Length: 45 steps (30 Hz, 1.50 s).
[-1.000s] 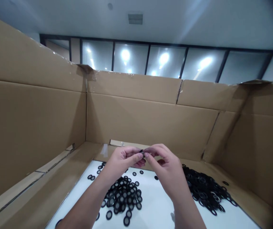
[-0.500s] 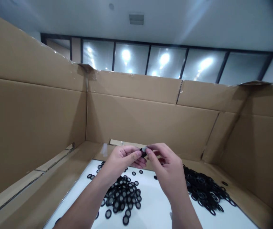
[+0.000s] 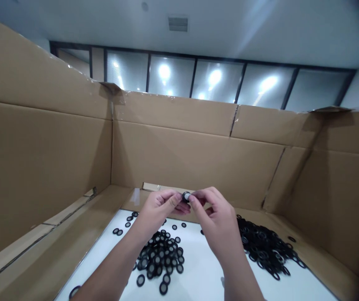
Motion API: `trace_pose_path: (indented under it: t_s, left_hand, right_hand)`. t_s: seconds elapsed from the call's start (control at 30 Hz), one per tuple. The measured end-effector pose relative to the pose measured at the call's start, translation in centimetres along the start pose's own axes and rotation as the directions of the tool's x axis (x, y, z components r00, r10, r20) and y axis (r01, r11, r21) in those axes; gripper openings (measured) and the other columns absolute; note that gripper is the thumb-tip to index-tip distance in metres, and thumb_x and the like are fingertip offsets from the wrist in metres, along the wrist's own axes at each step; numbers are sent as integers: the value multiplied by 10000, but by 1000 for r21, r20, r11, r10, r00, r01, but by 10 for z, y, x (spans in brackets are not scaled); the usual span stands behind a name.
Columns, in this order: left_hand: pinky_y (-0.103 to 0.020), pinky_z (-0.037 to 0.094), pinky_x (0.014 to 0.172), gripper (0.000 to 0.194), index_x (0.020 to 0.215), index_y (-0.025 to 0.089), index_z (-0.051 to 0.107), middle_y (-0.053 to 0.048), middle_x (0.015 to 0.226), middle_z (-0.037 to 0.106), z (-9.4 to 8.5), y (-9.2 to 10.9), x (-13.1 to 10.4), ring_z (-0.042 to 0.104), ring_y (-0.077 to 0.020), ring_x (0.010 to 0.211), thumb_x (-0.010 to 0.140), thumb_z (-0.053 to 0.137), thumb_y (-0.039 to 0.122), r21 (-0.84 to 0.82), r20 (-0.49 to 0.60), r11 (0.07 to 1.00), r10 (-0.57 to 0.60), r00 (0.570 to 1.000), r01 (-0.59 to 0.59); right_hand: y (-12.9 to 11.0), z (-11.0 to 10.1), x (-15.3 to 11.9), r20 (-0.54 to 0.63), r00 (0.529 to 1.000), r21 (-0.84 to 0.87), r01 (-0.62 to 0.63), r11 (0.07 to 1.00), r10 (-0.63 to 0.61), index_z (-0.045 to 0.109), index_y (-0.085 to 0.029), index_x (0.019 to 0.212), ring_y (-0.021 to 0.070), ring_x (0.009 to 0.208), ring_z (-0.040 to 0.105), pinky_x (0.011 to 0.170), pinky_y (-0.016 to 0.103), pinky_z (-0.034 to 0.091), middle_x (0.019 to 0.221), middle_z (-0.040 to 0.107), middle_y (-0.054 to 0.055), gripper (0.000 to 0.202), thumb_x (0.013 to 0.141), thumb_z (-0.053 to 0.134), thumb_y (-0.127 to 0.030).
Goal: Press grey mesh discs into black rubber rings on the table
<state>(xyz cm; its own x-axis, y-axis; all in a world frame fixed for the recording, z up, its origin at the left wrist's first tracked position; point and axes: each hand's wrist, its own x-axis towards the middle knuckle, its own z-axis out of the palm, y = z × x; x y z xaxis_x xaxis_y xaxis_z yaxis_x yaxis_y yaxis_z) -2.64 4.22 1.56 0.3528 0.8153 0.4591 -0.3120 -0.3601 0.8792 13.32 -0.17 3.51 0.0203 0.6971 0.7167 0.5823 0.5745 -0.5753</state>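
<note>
Between my two hands is a small black ring with a pale disc [image 3: 186,196] at its centre. My left hand [image 3: 166,201] pinches the ring's left edge between thumb and fingers. From the other side, the thumb and index finger of my right hand [image 3: 211,205] are closed on its right edge, at the pale disc. Below my hands, a pile of black rings with pale centres [image 3: 162,255] lies on the white surface [image 3: 198,267]. Farther right is a heap of black rings with open centres [image 3: 265,246].
Tall cardboard walls [image 3: 179,150] stand at the left, back and right. Several pale-centred rings lie scattered at the left and back of the white surface. One black ring [image 3: 291,239] rests on cardboard at the right. A cardboard strip [image 3: 151,187] lies along the back.
The ring between my fingers has turned, and its pale centre now shows more fully. The whole view has shifted slightly.
</note>
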Motion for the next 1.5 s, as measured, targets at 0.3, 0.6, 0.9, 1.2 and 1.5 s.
trace_pose_path:
  t_s: [0.3, 0.6, 0.9, 1.2, 1.5]
  left_hand:
    - [-354, 602, 808, 306, 865, 124, 701, -56, 799, 685, 3, 0, -3, 676, -179, 789, 849, 736, 428, 6, 30, 1000, -2, 1000, 2]
    - [-384, 606, 836, 248, 881, 131, 712, -53, 822, 693, 4, -1, -3, 685, -188, 813, 866, 724, 379, 20, 14, 1000, 14, 1000, -14]
    - [-305, 612, 750, 261, 885, 132, 733, -60, 784, 721, 4, 5, -4, 699, -174, 756, 856, 729, 391, 66, -66, 998, 14, 998, -10]
    - [-337, 623, 756, 294, 858, 111, 729, -64, 765, 731, 4, 4, -3, 713, -181, 737, 809, 780, 397, -27, -39, 1000, 0, 999, -1]
    - [-329, 617, 787, 228, 843, 116, 707, -40, 784, 705, 6, 3, -3, 695, -165, 776, 825, 774, 333, -15, -29, 1000, -3, 1000, 3]
  right_hand:
    - [0, -4, -2, 127, 991, 73, -50, 996, 41, 641, -220, 848, 172, 757, 608, 595, 269, 447, 856, 644, 30, 208, 975, 534, -345]
    - [-11, -5, -7, 42, 999, -138, -7, 990, 13, 625, -229, 823, 177, 732, 598, 634, 290, 440, 861, 649, 33, 200, 972, 534, -328]
    - [-8, -8, -7, -5, 1000, -122, 12, 992, -12, 586, -228, 774, 177, 692, 570, 605, 288, 425, 791, 627, 25, 227, 962, 559, -353]
    - [-10, -10, -6, 49, 999, -68, 26, 997, -23, 639, -229, 844, 166, 713, 579, 625, 281, 424, 826, 643, 20, 230, 999, 490, -311]
    - [-12, -6, -8, -7, 998, -251, 57, 966, -61, 663, -228, 857, 174, 713, 586, 613, 296, 414, 853, 647, 35, 164, 965, 563, -300]
